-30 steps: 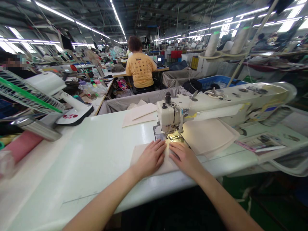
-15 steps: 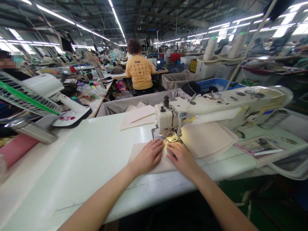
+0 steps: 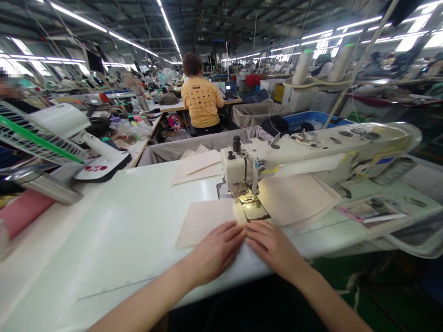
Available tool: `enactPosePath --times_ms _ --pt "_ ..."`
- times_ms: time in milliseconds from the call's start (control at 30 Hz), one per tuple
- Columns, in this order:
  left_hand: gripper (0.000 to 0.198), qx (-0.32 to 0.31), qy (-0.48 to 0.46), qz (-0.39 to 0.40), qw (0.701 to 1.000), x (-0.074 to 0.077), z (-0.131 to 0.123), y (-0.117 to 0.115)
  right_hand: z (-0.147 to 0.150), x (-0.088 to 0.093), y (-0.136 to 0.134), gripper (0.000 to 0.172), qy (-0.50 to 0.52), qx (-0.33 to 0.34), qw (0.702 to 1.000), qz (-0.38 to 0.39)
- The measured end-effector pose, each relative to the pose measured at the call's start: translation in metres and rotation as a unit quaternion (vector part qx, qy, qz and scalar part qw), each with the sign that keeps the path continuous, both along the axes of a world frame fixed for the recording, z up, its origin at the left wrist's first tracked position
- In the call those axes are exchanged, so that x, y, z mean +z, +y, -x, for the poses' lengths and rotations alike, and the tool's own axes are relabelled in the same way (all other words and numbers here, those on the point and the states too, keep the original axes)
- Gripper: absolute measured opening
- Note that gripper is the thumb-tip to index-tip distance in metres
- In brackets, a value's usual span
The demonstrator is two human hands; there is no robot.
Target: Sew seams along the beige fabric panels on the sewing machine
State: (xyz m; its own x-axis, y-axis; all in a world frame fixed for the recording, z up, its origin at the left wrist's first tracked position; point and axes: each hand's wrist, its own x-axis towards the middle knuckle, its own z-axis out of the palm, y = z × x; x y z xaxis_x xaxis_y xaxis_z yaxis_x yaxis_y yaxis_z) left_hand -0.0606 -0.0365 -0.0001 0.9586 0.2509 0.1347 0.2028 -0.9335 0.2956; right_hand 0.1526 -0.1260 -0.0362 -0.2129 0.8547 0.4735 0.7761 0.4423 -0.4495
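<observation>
A cream fabric panel point(image 3: 206, 219) lies flat on the pale green table, its right edge at the needle area of the sewing machine point(image 3: 238, 168). My left hand point(image 3: 219, 246) is closed over the panel's near right corner, fingers together. Right beside it, my right hand point(image 3: 272, 244) has its fingers curled at the same edge, fingertips almost touching the left ones. Both thumbs are largely hidden. The lit metal presser foot and plate point(image 3: 248, 200) sit just beyond my fingertips.
More cream panels lie right of the needle point(image 3: 297, 198) and behind the machine head point(image 3: 199, 167). A white fan point(image 3: 100, 161) and a steel flask point(image 3: 46, 186) stand left. A tray point(image 3: 372, 210) sits right. A person in a yellow shirt point(image 3: 201, 101) sits ahead.
Both hands have moved back from the presser foot toward the table's near edge. The panel's left part is uncovered and has shifted slightly left and nearer.
</observation>
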Motion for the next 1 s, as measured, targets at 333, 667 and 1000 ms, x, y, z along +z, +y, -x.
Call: enactPosePath --times_ms 333,667,1000 --pt "0.041 0.024 -0.012 -0.016 1.0 -0.006 0.001 0.025 -0.005 0.005 0.028 0.018 -0.037 -0.011 0.999 -0.017" --pt "0.037 0.024 -0.044 -0.001 0.999 -0.012 -0.006 0.079 -0.008 0.011 0.057 0.019 -0.058 -0.091 0.994 -0.017" --pt "0.041 0.026 -0.033 -0.001 0.999 -0.003 -0.011 0.098 -0.031 0.008 0.045 0.019 -0.114 -0.289 0.949 -0.044"
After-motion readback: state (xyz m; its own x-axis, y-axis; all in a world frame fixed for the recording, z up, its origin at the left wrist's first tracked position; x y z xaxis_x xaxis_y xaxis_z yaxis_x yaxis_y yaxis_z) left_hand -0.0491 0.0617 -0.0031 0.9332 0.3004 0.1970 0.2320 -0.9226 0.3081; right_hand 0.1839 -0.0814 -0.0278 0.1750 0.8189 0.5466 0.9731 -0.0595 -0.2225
